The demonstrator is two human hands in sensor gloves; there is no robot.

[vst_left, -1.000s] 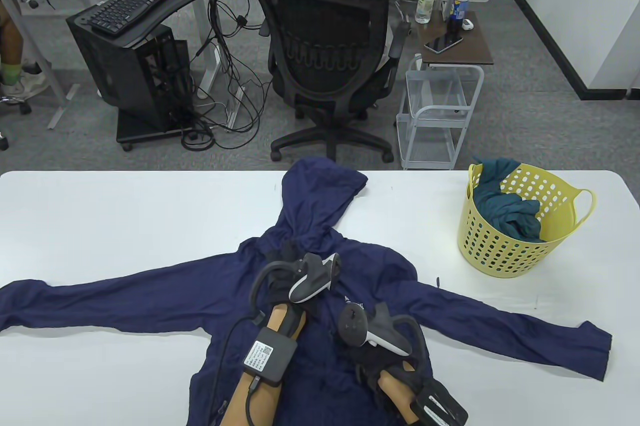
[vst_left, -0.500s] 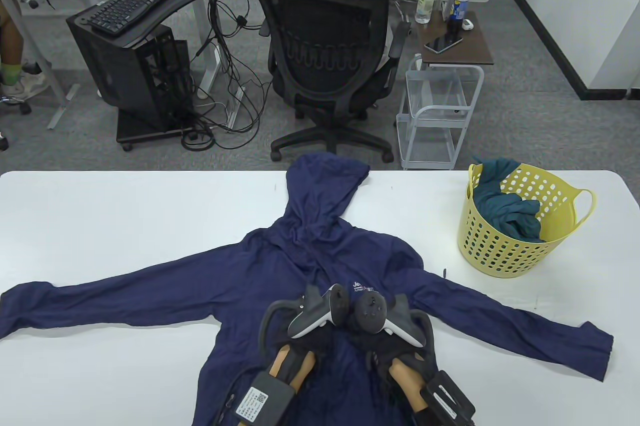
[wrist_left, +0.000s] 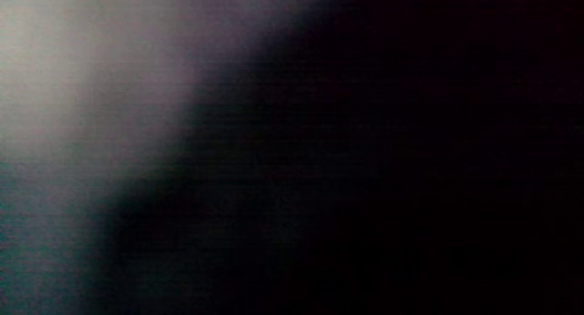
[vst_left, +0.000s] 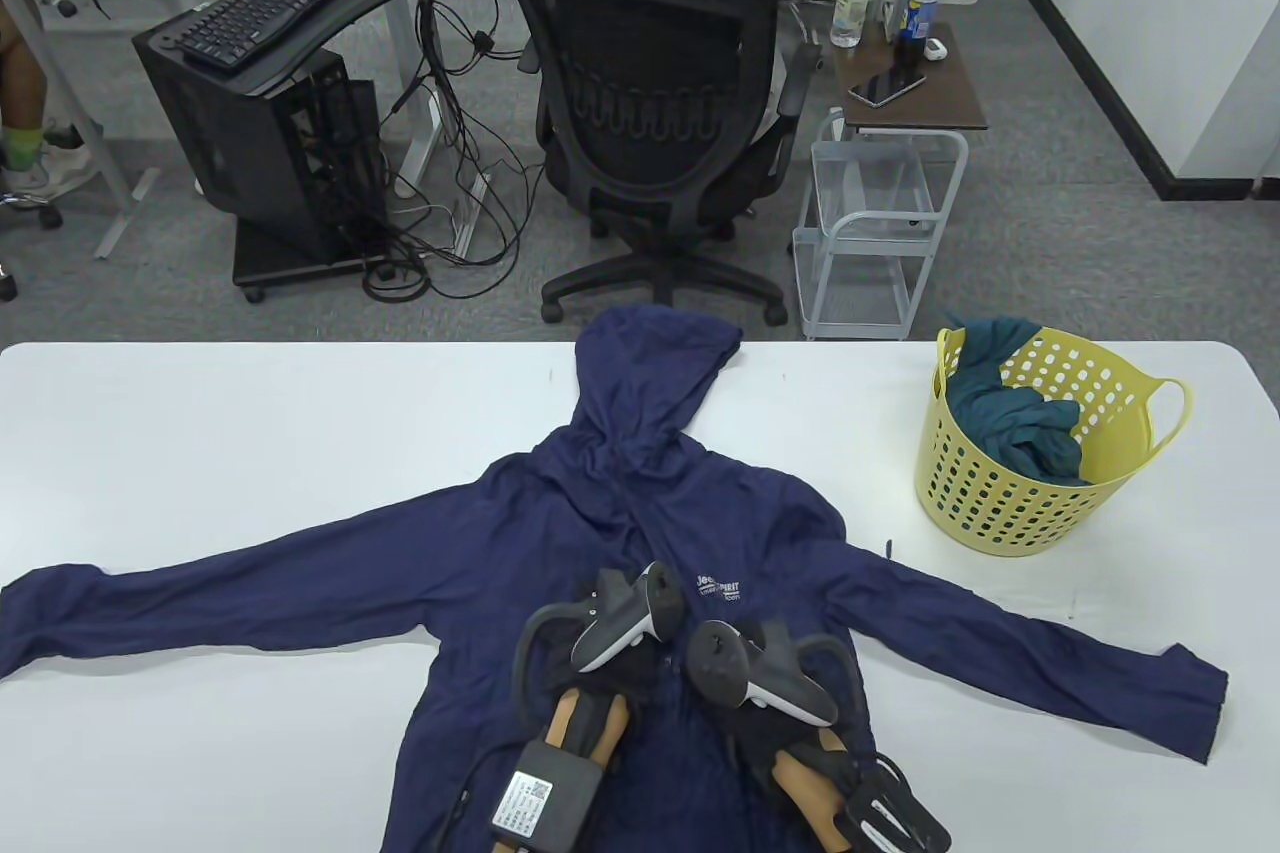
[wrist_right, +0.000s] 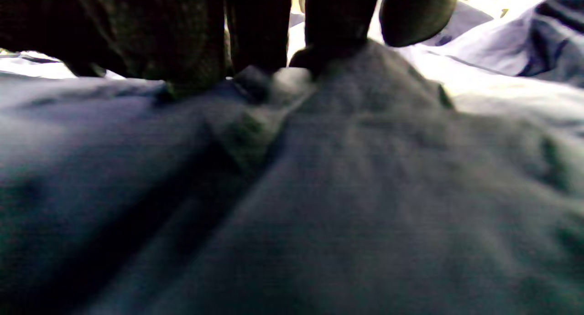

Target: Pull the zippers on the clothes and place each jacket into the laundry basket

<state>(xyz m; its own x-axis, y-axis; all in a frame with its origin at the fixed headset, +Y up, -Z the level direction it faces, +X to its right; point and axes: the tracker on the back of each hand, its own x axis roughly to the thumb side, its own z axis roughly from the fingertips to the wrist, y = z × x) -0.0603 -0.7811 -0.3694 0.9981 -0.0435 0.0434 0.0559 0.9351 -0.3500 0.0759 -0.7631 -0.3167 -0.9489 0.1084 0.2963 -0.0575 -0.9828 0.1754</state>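
Centrally, both hands, left hand (vst_left: 600, 683) and right hand (vst_left: 770, 728), rest on the navy jacket (vst_left: 560, 533); their grip can't be told; yellow basket (vst_left: 985, 503) at 2 o'clock

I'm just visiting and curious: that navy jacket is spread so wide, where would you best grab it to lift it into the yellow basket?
Probably the navy jacket at its shoulders, one hand each side of the hood, coming from the near edge. It lies flat with sleeves spread, so lifting there should let them hang and gather for the yellow laundry basket.
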